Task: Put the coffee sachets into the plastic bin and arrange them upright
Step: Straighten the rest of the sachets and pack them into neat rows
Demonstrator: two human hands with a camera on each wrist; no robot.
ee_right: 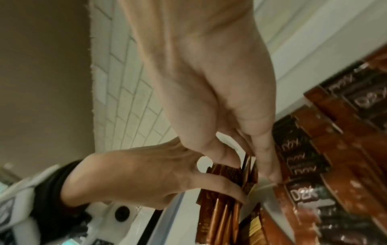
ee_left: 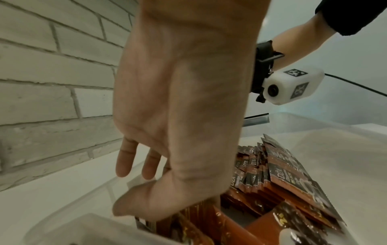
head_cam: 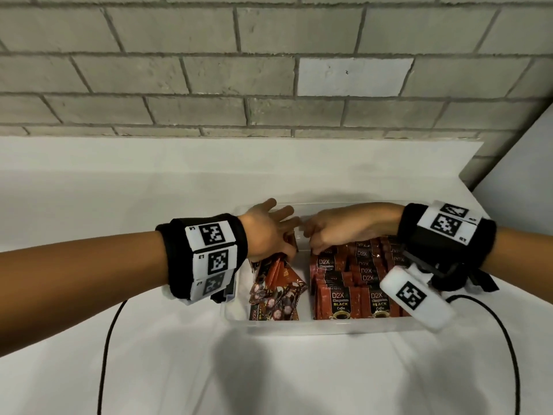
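Plain indoor room: grey brick wall behind white table.

1. The right hand reaches down, its fingers touching the tops of standing coffee sachets.
2. The left hand comes in from the left, its thumb and fingers gripping a tilted bunch of sachets.
3. A brick wall stands behind.

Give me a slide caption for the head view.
Both hands, left hand and right hand, tidy coffee sachets in a clear plastic bin on a white counter.
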